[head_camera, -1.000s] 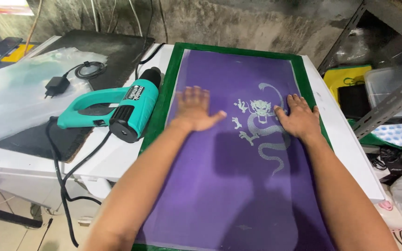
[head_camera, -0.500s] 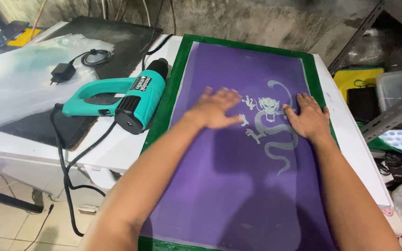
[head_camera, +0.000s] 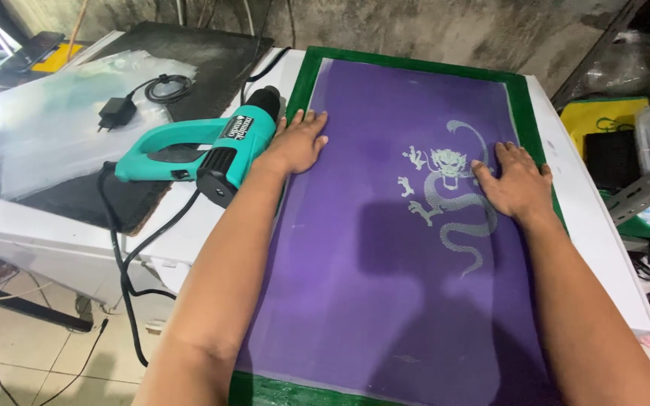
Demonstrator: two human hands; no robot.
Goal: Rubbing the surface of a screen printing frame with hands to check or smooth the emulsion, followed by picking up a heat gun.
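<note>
The left hand (head_camera: 299,141) lies flat, fingers together, on the purple screen (head_camera: 385,248) at its 10 o'clock edge, and the right hand (head_camera: 517,182) rests flat, fingers slightly apart, at 2 o'clock beside the pale dragon print (head_camera: 449,192). The screen in its green frame (head_camera: 306,71) covers the white table (head_camera: 189,233). A teal heat gun (head_camera: 201,146) lies just left of the left hand, its black cord (head_camera: 126,263) trailing off the table, with a black charger (head_camera: 118,111) on clear plastic sheets (head_camera: 47,131) at 9 o'clock.

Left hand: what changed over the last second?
The left hand slid left across the purple screen, from beside the dragon print to the green frame's left edge near the heat gun. The right hand stayed flat; nothing was gripped or released.
</note>
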